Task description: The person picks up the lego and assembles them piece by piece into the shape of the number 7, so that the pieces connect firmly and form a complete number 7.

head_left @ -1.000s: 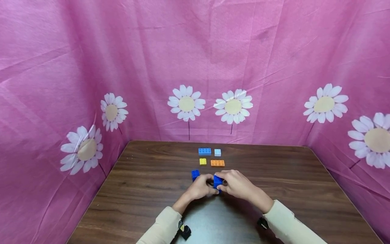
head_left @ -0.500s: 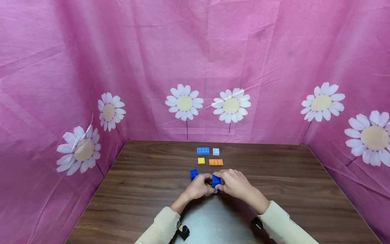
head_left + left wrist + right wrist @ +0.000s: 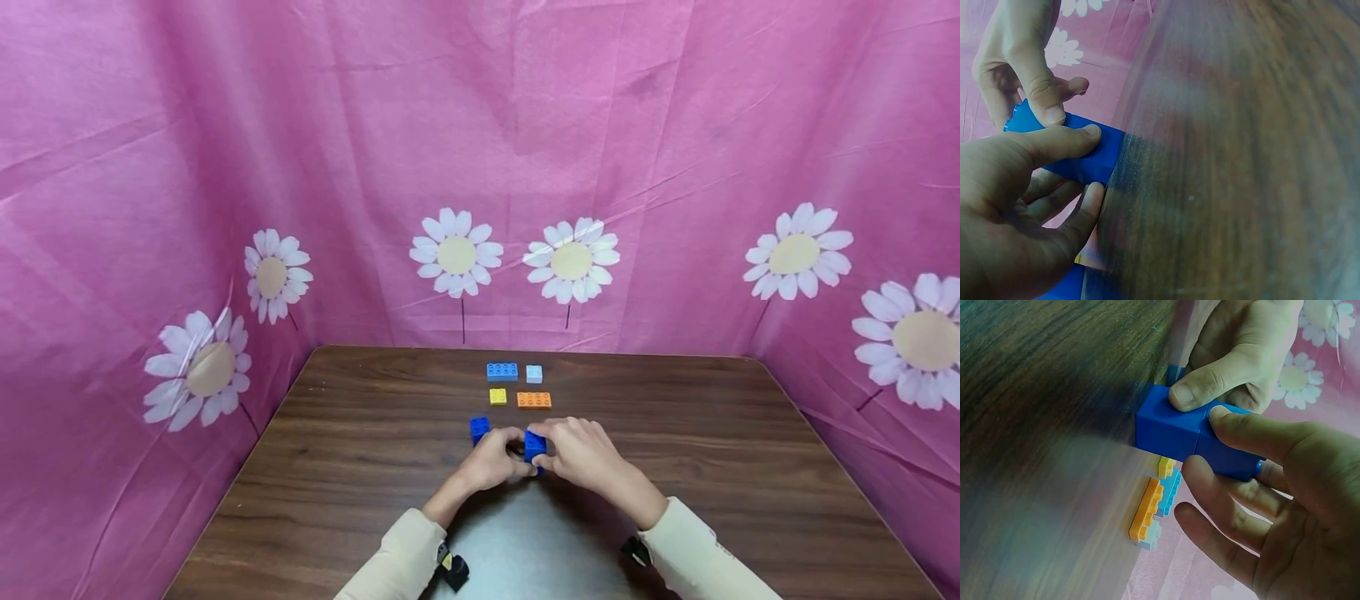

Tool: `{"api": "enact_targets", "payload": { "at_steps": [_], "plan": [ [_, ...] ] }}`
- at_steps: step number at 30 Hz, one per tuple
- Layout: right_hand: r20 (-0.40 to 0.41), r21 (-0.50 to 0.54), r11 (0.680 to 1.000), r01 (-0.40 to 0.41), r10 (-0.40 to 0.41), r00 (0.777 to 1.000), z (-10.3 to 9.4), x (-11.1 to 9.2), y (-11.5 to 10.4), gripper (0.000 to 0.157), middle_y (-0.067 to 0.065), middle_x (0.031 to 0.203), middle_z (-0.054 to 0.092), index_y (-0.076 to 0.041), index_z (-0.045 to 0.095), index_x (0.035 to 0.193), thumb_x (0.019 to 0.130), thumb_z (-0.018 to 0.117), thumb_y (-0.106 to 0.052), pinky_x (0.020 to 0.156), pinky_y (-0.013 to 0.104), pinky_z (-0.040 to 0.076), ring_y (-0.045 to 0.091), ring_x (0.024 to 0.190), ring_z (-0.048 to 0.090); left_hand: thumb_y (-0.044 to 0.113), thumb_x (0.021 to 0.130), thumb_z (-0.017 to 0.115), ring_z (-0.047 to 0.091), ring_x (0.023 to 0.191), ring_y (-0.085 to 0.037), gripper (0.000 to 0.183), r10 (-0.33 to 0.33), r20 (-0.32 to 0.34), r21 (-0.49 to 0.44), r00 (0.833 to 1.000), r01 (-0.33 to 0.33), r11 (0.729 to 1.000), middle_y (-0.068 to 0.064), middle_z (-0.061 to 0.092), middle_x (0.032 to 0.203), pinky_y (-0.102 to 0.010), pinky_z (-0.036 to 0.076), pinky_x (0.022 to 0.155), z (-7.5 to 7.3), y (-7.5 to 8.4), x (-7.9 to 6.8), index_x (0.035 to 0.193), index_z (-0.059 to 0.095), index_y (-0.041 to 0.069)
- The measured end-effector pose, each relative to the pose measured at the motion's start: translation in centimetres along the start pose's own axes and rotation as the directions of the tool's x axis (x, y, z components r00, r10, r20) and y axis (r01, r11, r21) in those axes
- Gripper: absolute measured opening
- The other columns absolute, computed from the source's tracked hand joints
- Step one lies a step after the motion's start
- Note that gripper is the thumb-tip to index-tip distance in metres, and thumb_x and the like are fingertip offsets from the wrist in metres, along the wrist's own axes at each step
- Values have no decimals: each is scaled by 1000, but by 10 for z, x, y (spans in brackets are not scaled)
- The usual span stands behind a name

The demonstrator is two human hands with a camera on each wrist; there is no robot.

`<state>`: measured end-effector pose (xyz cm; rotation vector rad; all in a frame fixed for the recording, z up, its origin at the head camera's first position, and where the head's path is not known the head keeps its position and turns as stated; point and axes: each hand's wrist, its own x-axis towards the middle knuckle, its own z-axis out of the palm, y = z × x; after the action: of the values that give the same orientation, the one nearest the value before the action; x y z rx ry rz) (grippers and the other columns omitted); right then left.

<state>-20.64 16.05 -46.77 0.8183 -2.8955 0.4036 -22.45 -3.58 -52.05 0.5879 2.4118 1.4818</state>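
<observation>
Two dark blue toy building bricks stand stacked upright on the table, a thin seam between them in the right wrist view. My left hand (image 3: 491, 460) pinches the lower blue brick (image 3: 1166, 431) near the tabletop, thumb on its near face. From the other side, my right hand (image 3: 588, 452) grips the upper blue brick (image 3: 1225, 453) between thumb and fingers. Studs show at the top end of the stack. Just beyond my left hand stands another dark blue brick (image 3: 480, 427), its lower part hidden by that hand.
Farther back on the wooden table (image 3: 360, 450) lie a yellow brick (image 3: 498, 397), a long orange brick (image 3: 534, 401), a long lighter blue brick (image 3: 502, 372) and a small pale blue brick (image 3: 534, 374). A pink flowered curtain (image 3: 517, 150) surrounds the table's back and sides.
</observation>
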Motion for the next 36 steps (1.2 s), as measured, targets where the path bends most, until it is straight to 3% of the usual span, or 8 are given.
{"api": "enact_targets", "payload": {
  "at_steps": [7,11,16,21,24,27,32,36],
  "plan": [
    [-9,-5,1000,12,-12,1000,1,1,1,43,3,111,81,-16,78,127,88,89,-33,47,22,36,10,67,55,12,87,88,65,78,-7,28,2,-12,18,1000,-2,1000,-3,77,96,-21,56,69,0,-1,0,111,74,5],
    [-14,-36,999,33,-34,999,3,3,1,42,1,106,80,-17,78,125,88,89,-34,48,22,39,10,66,57,13,87,88,65,78,-8,28,5,-18,6,1000,-4,1000,-3,77,97,-22,56,69,-2,-2,0,111,75,6],
    [-12,-1,999,38,-38,999,6,1,3,43,2,108,80,-16,77,126,88,89,-33,52,22,46,10,70,60,12,87,88,64,75,-8,27,-10,-9,-18,1000,10,1000,-3,77,95,-22,55,66,-1,-2,-1,110,75,5],
    [-29,33,998,45,-44,999,8,-3,5,47,8,118,79,-13,75,130,89,89,-30,72,36,64,19,91,73,10,86,88,65,76,-8,26,-2,-6,-28,1000,2,1000,-5,77,96,-21,55,66,0,-2,0,108,74,5],
    [-30,77,996,36,-34,999,12,-5,7,48,12,123,77,-11,73,133,90,87,-30,83,47,65,26,103,74,10,87,87,66,77,-8,26,-3,-2,-26,1000,3,1000,-5,78,97,-21,55,67,0,-2,0,109,74,5],
    [-33,146,989,8,-3,999,16,-7,10,49,10,125,75,-12,71,134,91,87,-30,88,48,64,24,106,73,9,88,87,66,77,-8,25,-2,7,-30,1000,2,1000,-6,78,97,-21,55,67,-1,-2,1,109,73,5],
    [-46,320,947,7,8,999,24,-11,19,54,7,129,72,-9,65,139,92,86,-26,92,44,62,20,107,70,9,87,87,66,76,-7,25,5,7,-15,1000,-5,1000,-5,77,97,-21,55,67,-1,-2,1,107,72,5],
    [-44,507,862,-2,27,999,28,-14,25,51,9,129,70,-6,62,139,94,83,-16,94,43,61,23,109,70,11,86,88,64,78,-7,23,1,-1,7,1000,-1,1000,-3,76,95,-21,54,69,-1,-2,1,103,72,8]
  ]
}}
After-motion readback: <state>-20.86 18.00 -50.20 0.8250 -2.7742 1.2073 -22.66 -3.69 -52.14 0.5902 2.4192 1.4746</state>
